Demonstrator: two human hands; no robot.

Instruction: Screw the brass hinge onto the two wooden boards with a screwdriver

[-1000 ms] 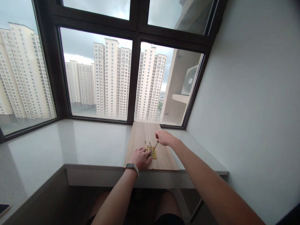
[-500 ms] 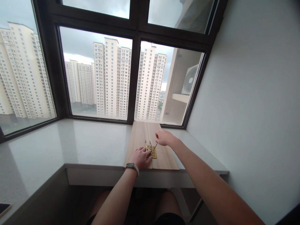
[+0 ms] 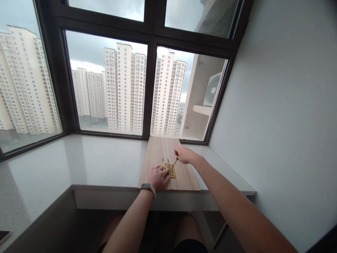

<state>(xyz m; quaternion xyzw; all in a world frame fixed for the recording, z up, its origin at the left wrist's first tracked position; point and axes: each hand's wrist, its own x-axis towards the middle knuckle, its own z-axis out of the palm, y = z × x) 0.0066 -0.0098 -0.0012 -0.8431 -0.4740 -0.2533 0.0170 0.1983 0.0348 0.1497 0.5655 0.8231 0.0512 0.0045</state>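
A gold-coloured hinge (image 3: 172,170) lies opened out flat across the seam between two light wooden boards (image 3: 184,178). My left hand (image 3: 157,177), with a watch on its wrist, rests on the hinge's left side, fingers spread and pressing down, covering part of it. In my right hand (image 3: 184,154) a screwdriver (image 3: 174,162) is gripped by its handle, the shaft slanting down to the hinge's right leaf. The exact contact at its tip is too small to make out. Just above the hinge, a small screw (image 3: 163,159) sits on the left board.
The boards lie on a pale countertop (image 3: 110,161) under dark-framed windows, reaching its front edge. A white wall (image 3: 279,105) rises at the right. A dark flat device (image 3: 4,234) shows at the lower left corner. My knees are below the counter.
The right fist has turned slightly about the screwdriver, showing more of its handle. The left hand stays on the hinge. The whole view has shifted very slightly.
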